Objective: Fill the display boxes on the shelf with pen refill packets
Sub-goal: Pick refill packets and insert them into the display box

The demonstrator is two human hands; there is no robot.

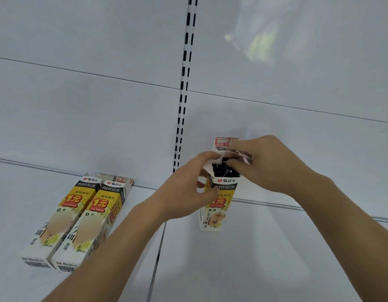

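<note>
Standing at a white shelf [265, 269], I see its flat deck run from under my forearms back to a white back panel [90, 116]. A seam in the deck passes between my arms, and above it a slotted upright [184, 101] climbs the panel, black slots in two columns. Thin horizontal joints cross the panel on both sides. High on the right a pale, blurred reflection shows on the gloss; I cannot tell what it is.

Nearest on the left, two boxes [66, 223] lie flat on the deck, side by side and touching, their yellow bands and red price marks facing up, their open ends toward the panel.

Farther in, right of the seam, the third box [212, 216] stands upright on the deck, near the panel. My left hand [188, 188] grips its upper left side, fingers curled round the edge and thumb at the rim by a torn flap. My right hand [271, 164] is just above the mouth, fingers bent and pinching at the refills [223, 171], a dark bundle that sits in the open top. The box's red-printed flap [223, 142] sticks up behind my right fingers. Both hands are touching the box at its top.
</note>
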